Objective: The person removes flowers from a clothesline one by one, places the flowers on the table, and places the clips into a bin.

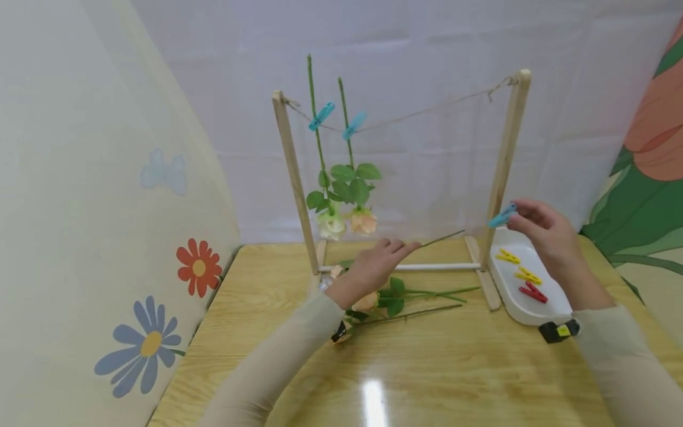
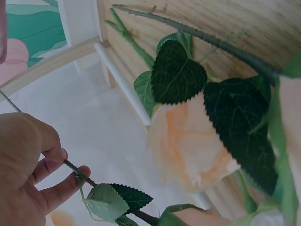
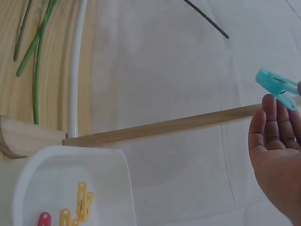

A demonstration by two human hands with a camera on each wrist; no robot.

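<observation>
My left hand (image 1: 375,267) grips the stem (image 2: 77,172) of an artificial rose, just above its leaves in the left wrist view. The stem's bare end points right, toward the right post. Over the white tray, my right hand (image 1: 549,237) pinches a blue clothespin (image 1: 503,216) between thumb and fingers. Two roses hang head down from the twine (image 1: 427,111), a white one (image 1: 332,224) and a peach one (image 1: 364,222). Blue clothespins (image 1: 322,117) hold their stems to it. More peach roses (image 2: 193,141) lie on the table beneath my left hand, partly hidden by it.
A wooden frame stands on the table (image 1: 427,367), its left post (image 1: 294,172) and right post (image 1: 509,154) joined by a white bar (image 1: 443,267). The white tray (image 1: 512,308), with two yellow clothespins (image 1: 528,275) and a red one (image 1: 533,292), sits beside the right post.
</observation>
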